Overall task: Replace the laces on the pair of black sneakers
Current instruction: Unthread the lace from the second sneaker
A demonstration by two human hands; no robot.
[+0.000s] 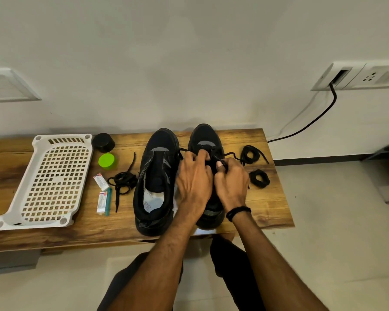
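Head view, looking down on a wooden bench (272,209) against a white wall. Two black sneakers side by side, toes to the wall. Unlaced left sneaker (154,182), pale insole showing. Beside it, right sneaker (206,140), partly covered by both hands. Over its tongue, left hand (194,178) curled, fingertips pinching a black lace (228,154). Just beside, right hand (231,182), thumb and fingers pinching the same lace, black band (238,212) at the wrist. Left of the shoes, a tangled lace (122,181). To the right, far coiled lace (249,154) and near coiled lace (259,178). Further left, green lid (107,161), black jar (103,142), white perforated tray (41,140).
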